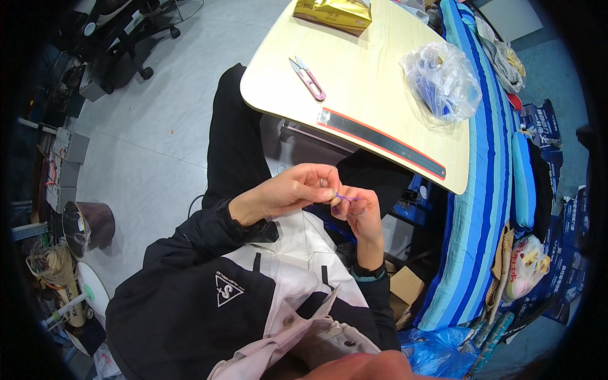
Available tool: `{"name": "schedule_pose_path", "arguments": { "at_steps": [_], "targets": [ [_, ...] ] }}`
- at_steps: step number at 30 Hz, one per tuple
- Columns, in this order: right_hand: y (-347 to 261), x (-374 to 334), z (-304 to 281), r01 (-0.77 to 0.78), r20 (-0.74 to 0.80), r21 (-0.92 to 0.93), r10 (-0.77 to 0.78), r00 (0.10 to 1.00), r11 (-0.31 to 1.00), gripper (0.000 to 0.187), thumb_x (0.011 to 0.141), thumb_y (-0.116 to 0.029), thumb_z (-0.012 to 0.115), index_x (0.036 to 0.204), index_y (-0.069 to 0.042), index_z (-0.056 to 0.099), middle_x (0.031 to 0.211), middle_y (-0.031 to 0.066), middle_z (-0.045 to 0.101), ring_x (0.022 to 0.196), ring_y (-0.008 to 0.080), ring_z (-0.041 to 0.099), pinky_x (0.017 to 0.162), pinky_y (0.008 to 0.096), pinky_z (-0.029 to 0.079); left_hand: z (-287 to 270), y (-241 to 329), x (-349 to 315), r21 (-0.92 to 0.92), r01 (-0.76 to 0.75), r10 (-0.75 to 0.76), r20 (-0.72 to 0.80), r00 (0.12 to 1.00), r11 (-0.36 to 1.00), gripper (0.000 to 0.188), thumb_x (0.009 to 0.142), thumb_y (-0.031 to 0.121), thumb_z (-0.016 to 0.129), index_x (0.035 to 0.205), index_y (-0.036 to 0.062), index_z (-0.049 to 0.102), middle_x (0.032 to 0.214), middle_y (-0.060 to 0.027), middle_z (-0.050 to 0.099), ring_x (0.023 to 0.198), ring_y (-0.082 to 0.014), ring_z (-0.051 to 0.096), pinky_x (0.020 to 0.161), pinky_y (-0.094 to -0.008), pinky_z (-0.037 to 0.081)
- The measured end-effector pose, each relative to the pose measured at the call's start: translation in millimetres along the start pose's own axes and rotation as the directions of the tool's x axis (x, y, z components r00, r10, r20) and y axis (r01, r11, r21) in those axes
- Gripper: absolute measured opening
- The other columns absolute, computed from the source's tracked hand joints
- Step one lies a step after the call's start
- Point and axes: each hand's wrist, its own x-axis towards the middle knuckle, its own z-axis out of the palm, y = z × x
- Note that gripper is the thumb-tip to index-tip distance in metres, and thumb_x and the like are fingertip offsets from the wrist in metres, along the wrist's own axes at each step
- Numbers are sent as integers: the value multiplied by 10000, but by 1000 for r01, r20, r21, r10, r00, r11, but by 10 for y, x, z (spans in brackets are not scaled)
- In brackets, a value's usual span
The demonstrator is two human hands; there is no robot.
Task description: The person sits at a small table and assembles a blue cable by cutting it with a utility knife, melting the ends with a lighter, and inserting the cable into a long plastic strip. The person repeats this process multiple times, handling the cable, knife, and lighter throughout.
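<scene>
Just off the near edge of the table (361, 73), on the person's side, a purple thread (343, 197) runs between two pinching hands. The left hand (296, 190) presses thumb and fingertips together on it; the right hand (362, 206) curls close by, thumb and fingers pinching the strand (exactly how it loops there is too fine to tell). Handling such thin stuff well likely calls for light, even tension and a short span between fingertips. The snips (308, 80) and ruler (382, 142) lie on the table, untouched.
</scene>
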Motion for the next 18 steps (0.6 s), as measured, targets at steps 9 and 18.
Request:
{"name": "schedule_pose_path", "arguments": {
  "at_steps": [9,18],
  "targets": [
    [2,-18,-37,19,-65,45,-16,998,999,518,922,-448,546,752,41,576,620,48,498,494,78,370,492,229,341,-33,-16,16,59,-53,57,-81,995,997,150,908,144,625,915,40,516,885,-79,580,783,-133,577,738,-251,474],
    [-288,7,31,216,-283,-136,-247,927,967,429,907,-384,611,1023,23,543,945,114,568,570,82,475,502,214,379,-8,10,23,565,-73,140,-77,987,822,145,969,161,529,913,36,484,830,-64,602,666,-74,503,633,-204,419]
  ]
}}
